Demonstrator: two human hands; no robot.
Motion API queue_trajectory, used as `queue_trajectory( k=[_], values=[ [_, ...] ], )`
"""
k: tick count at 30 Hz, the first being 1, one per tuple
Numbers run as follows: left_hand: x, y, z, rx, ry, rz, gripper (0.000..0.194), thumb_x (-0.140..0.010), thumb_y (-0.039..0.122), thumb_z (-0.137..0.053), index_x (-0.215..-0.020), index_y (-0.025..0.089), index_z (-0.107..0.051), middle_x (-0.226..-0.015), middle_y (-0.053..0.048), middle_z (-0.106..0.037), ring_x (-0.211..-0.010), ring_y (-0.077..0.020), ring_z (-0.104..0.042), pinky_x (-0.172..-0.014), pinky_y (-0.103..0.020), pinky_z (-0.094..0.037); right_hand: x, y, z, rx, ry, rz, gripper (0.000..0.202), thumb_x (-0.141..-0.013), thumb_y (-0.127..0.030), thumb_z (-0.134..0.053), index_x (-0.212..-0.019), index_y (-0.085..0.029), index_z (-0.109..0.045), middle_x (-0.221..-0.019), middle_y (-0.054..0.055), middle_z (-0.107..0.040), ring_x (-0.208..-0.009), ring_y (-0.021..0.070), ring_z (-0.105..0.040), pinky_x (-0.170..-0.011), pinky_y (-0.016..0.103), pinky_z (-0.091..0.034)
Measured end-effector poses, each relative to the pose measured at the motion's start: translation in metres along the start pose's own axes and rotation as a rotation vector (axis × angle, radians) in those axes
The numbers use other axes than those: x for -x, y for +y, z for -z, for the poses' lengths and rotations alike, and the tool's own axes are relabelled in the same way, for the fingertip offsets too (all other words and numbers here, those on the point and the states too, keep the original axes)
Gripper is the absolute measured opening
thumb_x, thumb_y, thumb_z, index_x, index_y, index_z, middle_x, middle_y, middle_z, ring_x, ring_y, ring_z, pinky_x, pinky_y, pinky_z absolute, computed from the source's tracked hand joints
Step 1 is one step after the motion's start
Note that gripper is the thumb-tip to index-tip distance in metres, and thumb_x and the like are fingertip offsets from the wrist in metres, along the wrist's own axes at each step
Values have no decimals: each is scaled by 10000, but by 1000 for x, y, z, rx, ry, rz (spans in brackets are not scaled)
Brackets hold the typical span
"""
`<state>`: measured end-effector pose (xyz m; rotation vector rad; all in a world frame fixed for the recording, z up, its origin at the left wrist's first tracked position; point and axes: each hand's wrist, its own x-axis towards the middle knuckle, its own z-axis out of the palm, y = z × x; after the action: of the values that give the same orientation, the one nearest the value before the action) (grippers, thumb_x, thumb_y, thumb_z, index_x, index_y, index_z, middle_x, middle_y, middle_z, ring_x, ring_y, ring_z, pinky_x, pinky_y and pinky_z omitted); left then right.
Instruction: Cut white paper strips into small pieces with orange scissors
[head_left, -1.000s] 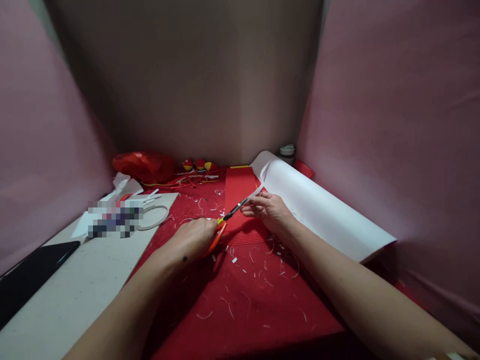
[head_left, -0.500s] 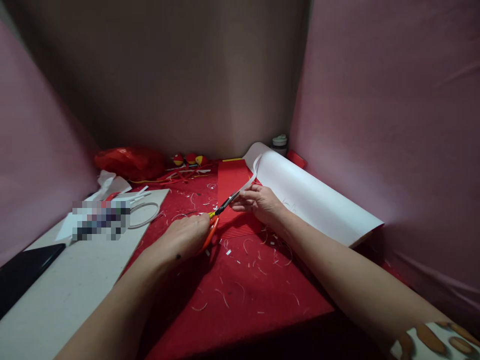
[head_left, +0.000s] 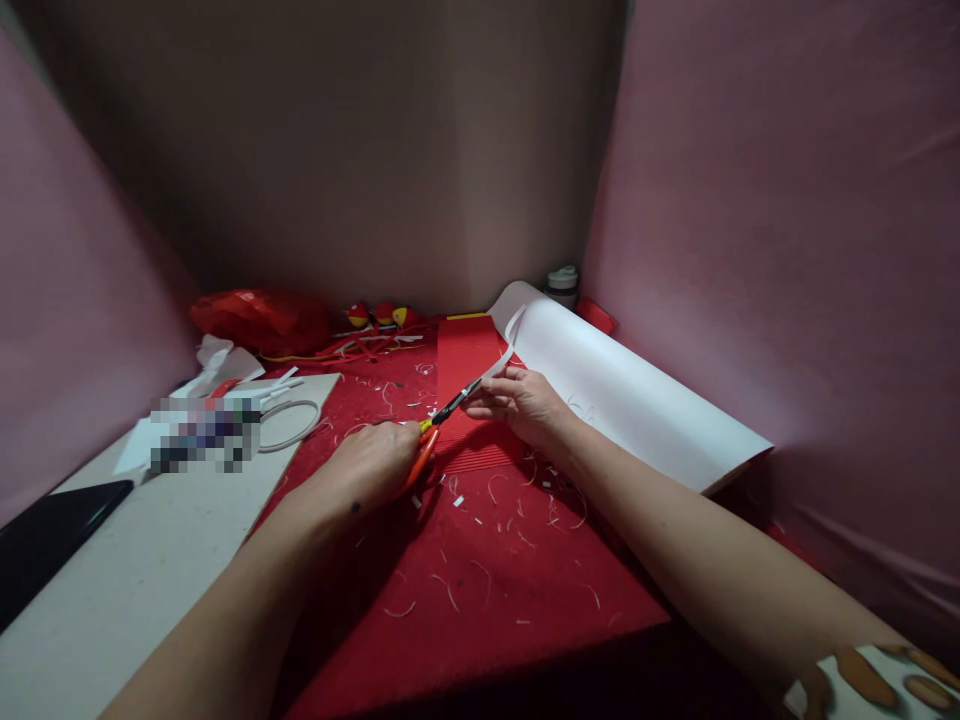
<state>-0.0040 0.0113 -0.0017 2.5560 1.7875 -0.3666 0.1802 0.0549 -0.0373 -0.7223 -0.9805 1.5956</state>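
My left hand (head_left: 381, 458) is closed around the orange and yellow handles of the scissors (head_left: 425, 455). Their dark blades point up and right, reaching the fingertips of my right hand (head_left: 517, 402). Pinched in those fingertips is a narrow white strip (head_left: 512, 340), whose free end curves upward in front of the white roll. Beneath the hands lies a red sheet (head_left: 466, 358) with fine ridges at its near end. Whether the blades are parted on the strip is too small to tell.
A large white paper roll (head_left: 630, 385) lies on the right of the red cloth (head_left: 480, 600), which bears scattered clippings. A lidded bottle (head_left: 562, 285) and a red plastic bag (head_left: 262, 322) stand behind. Left are a pale board (head_left: 172, 560), a grey ring (head_left: 289, 427) and a black device (head_left: 56, 540).
The scissors' handles have drawn slightly closer together in my left hand. My right hand holds the strip as before, and the view has shifted a little.
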Motion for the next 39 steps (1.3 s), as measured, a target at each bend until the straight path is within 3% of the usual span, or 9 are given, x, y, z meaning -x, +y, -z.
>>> queue_trajectory(
  k=[12, 16, 27, 35, 39],
  values=[
    [6, 8, 6, 37, -72, -16, 221, -760, 327, -405, -870, 198, -547, -881, -107, -647, -723, -240, -608, -551, -302, -411, 1, 6, -3, 31, -30, -1, 88, -656, -134, -609, -686, -150, -528, -662, 63, -668, -665, 182, -653, -625, 314, -548],
    [4, 9, 2, 23, -46, 1, 234, -778, 328, -370, -879, 191, -530, -882, -119, -644, -730, -259, -610, -567, -333, -421, 1, 7, -6, 25, -23, -3, 54, -665, -110, -582, -676, -143, -540, -648, 57, -667, -647, 161, -645, -617, 292, -545],
    [0, 5, -2, 21, 1, 21, 330, -814, 393, -315, -864, 176, -557, -845, -143, -648, -760, -292, -616, -604, -368, -429, 2, 5, -5, 3, -35, -46, 81, -660, -128, -604, -690, -156, -535, -651, 43, -652, -640, 163, -645, -657, 308, -542],
    [2, 0, 1, 82, -4, -32, 291, -773, 442, -422, -865, 214, -576, -814, -85, -658, -720, -220, -618, -561, -265, -405, 3, 5, -3, 65, 8, -53, 74, -658, -145, -613, -696, -141, -550, -699, 76, -661, -625, 170, -646, -660, 323, -533],
    [1, -2, 1, 75, -4, -30, 323, -771, 477, -415, -859, 212, -577, -787, -84, -651, -694, -215, -613, -545, -261, -391, 1, 2, 0, 45, 44, 18, 76, -658, -143, -608, -691, -148, -540, -673, 51, -642, -582, 166, -639, -613, 321, -530]
  ],
)
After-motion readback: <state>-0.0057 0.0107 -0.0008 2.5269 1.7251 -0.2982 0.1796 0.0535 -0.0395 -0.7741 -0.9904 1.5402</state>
